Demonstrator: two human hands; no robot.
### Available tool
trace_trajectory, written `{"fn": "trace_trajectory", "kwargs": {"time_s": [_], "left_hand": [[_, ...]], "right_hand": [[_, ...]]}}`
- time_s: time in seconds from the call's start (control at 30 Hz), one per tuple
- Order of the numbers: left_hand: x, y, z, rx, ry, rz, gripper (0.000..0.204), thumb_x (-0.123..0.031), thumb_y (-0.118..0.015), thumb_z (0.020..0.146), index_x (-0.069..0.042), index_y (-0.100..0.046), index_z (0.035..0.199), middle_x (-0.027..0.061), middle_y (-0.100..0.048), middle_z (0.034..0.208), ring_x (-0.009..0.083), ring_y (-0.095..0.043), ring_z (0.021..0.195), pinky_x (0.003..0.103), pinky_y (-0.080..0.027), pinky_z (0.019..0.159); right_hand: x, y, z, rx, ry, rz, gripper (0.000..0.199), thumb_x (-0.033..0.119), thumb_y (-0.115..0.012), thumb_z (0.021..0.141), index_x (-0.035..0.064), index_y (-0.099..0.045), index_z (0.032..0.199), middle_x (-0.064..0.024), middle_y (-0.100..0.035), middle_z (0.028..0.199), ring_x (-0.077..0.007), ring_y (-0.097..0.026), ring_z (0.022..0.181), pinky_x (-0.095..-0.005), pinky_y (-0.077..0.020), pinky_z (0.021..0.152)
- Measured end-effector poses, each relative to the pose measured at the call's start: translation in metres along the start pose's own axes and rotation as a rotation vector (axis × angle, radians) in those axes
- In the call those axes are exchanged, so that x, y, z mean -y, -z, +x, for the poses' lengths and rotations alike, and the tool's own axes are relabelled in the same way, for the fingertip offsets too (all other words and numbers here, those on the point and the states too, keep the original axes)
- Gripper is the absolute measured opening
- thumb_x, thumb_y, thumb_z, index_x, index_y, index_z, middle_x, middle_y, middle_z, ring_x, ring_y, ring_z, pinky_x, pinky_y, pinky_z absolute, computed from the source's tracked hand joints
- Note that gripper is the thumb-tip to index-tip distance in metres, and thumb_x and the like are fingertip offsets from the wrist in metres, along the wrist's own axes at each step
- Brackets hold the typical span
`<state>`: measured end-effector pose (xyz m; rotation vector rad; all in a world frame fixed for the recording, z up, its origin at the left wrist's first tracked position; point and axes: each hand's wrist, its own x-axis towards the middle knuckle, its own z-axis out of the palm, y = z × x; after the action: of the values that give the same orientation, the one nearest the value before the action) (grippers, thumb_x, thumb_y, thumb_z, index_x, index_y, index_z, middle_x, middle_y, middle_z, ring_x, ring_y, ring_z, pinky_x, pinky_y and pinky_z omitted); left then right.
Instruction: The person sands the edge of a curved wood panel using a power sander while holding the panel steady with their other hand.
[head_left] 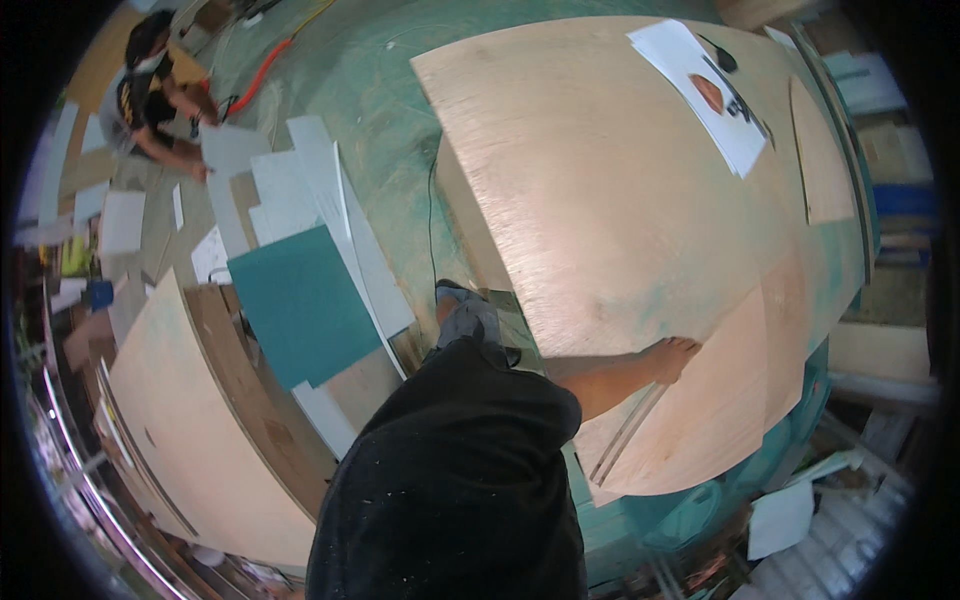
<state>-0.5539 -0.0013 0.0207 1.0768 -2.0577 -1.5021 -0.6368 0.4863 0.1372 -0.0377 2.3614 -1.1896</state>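
My right hand (675,360) is low over the pale plywood sheets, its fingers curled together by the near edge of the large sheet (590,180). A narrow, light-edged strip (628,435) slants down from under the hand, across a smaller plywood piece (710,400). The hand is closed at the strip's upper end, though its grip is partly hidden. My left hand is out of sight.
White paper sheets (700,100) and a dark tool (740,105) lie on the large sheet. A teal panel (305,300) and grey boards (340,230) are to the left. A co-worker (155,95) crouches at far left near an orange hose (262,75). A cable (431,215) crosses the floor.
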Motion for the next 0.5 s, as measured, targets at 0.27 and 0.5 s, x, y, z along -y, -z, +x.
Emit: {"fn": "trace_trajectory", "kwargs": {"time_s": [0.27, 0.5], "left_hand": [[0.018, -0.046, -0.055, 0.054, -0.094, 0.016, 0.093, -0.029, -0.077, 0.089, 0.003, -0.032, 0.164, 0.0234, -0.030, 0.172, 0.0358, -0.031, 0.160, 0.044, -0.030, 0.130], [0.029, 0.007, -0.100, 0.002, -0.059, 0.152, 0.079, -0.028, -0.074, 0.091, 0.006, -0.044, 0.156, 0.0256, -0.044, 0.164, 0.0383, -0.043, 0.152, 0.044, -0.036, 0.127]], "right_hand": [[0.069, 0.010, 0.021, 0.008, 0.153, 0.103, 0.033, 0.021, -0.071, 0.094, 0.0031, -0.065, 0.122, -0.0082, -0.066, 0.098, -0.0224, -0.066, 0.085, -0.0369, -0.0578, 0.076], [0.162, -0.042, 0.084, 0.305, 0.265, 0.229, 0.034, 0.020, -0.069, 0.095, 0.0026, -0.066, 0.124, -0.0086, -0.067, 0.097, -0.0232, -0.068, 0.085, -0.0370, -0.0589, 0.077]]}}
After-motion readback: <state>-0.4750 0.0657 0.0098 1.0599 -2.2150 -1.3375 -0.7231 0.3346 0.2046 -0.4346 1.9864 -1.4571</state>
